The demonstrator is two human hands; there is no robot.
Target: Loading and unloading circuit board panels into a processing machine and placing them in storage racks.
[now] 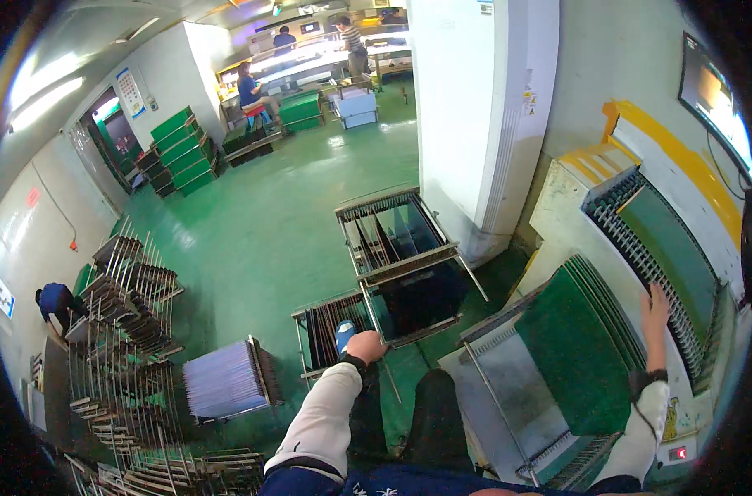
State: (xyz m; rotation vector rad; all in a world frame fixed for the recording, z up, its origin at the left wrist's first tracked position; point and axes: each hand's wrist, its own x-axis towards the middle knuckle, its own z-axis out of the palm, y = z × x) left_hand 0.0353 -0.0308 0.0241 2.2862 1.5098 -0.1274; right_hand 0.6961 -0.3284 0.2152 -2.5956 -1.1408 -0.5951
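Observation:
My left hand is closed at the near corner of a metal rack that holds dark upright panels. Its fingers appear wrapped round the rack's frame, though their tips are partly hidden. My right hand is raised with fingers stretched out, beside the roller conveyor of a machine. A flat green panel lies on those rollers. Between my hands, nearer the right, a slotted rack holds several large green panels standing close together.
A lower rack of dark panels stands beside my shoe. To the left are a rack of pale panels and piled empty metal racks. A white pillar rises ahead. Several people work farther off; one bends at the far left.

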